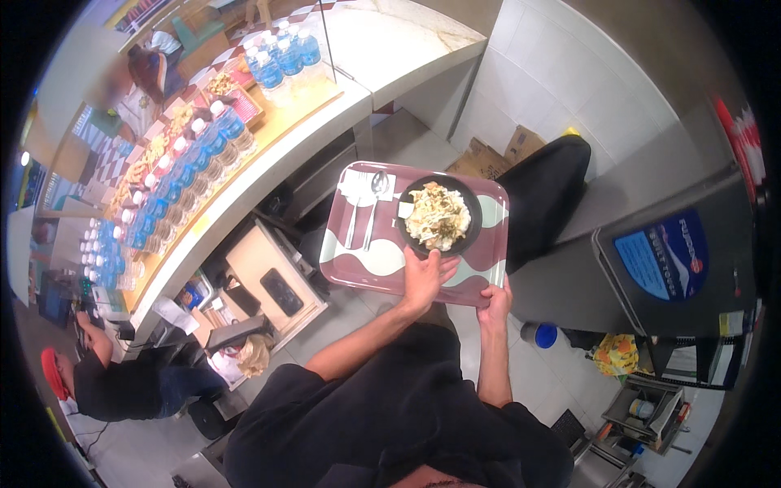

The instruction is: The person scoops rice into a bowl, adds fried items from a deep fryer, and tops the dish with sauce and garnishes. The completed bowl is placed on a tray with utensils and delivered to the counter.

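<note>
A maroon tray [382, 279] with pale rounded shapes is in front of my body. On its right half sits a round black bowl [469, 238] filled with food [438, 215] that has pale shreds and dark bits on top. My left hand [425, 281] touches the bowl's near side, fingers spread. At the tray's near right corner, my right hand [494, 304] grips the edge, thumb on top. A spoon [379, 184] and a fork [353, 203] lie on a white napkin [368, 180] at the tray's left.
A counter [358, 102] curves along the left, carrying rows of blue-labelled bottles [183, 163] and food displays. Below it, a phone [281, 291] lies on a pulled-out wooden drawer. A person [122, 378] in a red cap works at lower left. A grey refrigerator [569, 285] stands right, near cardboard boxes [482, 160].
</note>
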The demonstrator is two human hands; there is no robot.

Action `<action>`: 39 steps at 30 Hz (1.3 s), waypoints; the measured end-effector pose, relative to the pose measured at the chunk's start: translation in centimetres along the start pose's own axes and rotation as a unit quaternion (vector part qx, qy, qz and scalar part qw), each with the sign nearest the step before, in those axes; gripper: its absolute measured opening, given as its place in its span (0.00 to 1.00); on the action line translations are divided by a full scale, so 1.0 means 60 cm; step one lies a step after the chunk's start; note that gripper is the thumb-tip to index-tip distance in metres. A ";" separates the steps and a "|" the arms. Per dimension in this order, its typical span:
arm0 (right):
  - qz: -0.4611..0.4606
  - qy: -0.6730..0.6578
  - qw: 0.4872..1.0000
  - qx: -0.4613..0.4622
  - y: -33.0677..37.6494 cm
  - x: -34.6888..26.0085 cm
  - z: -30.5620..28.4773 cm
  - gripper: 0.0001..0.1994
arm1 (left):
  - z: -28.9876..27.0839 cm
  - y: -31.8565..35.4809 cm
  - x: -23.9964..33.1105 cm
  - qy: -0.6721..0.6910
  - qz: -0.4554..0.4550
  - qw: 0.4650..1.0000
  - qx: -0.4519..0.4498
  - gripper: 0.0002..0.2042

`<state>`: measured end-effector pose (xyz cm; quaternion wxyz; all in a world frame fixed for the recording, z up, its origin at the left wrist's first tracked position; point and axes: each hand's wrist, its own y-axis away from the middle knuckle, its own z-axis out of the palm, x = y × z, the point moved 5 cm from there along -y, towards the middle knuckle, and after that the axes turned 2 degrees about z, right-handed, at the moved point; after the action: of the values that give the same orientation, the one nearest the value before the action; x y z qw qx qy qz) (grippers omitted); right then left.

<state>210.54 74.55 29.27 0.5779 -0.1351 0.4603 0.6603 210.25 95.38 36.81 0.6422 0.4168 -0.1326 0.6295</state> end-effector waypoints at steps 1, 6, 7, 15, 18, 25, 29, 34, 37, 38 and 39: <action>0.003 0.003 1.000 -0.001 -0.027 -0.009 0.010 0.39 | 0.020 -0.027 -0.001 0.027 0.004 1.000 0.005 0.20; -0.006 0.013 0.999 -0.041 -0.197 -0.059 0.090 0.39 | 0.096 -0.195 0.000 0.131 -0.003 0.991 0.035 0.19; -0.002 0.019 0.998 -0.061 -0.232 -0.071 0.105 0.39 | 0.111 -0.228 0.003 0.144 -0.002 0.989 0.030 0.19; 0.001 0.008 0.999 -0.048 -0.477 -0.160 0.223 0.39 | 0.215 -0.460 0.082 0.142 -0.025 0.989 0.042 0.25; 0.023 0.007 0.996 -0.087 -0.569 -0.198 0.263 0.38 | 0.259 -0.502 0.129 0.072 -0.110 0.991 -0.018 0.31; -0.010 0.025 0.995 -0.098 -0.762 -0.288 0.406 0.38 | 0.241 -0.567 0.278 -0.163 -0.178 0.948 -0.207 0.24; -0.009 0.013 0.994 -0.113 -0.878 -0.269 0.455 0.39 | 0.143 -0.617 0.295 -0.232 -0.110 0.965 -0.055 0.23; 0.007 -0.010 0.994 -0.105 -0.994 -0.208 0.535 0.36 | 0.019 -0.613 0.315 -0.392 -0.043 0.913 0.106 0.23; 0.017 -0.012 0.997 -0.080 -1.014 -0.177 0.563 0.35 | -0.044 -0.574 0.310 -0.446 -0.054 0.876 0.176 0.24; 0.021 -0.018 0.996 -0.079 -1.019 -0.164 0.580 0.35 | -0.071 -0.562 0.303 -0.448 -0.066 0.868 0.202 0.25; 0.028 -0.037 0.995 -0.085 -1.021 -0.152 0.595 0.35 | -0.094 -0.549 0.296 -0.450 -0.077 0.860 0.227 0.26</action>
<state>280.25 90.36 27.34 0.5621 -0.1466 0.3846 0.7174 241.58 116.33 33.52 0.4467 0.7980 -0.2279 0.3342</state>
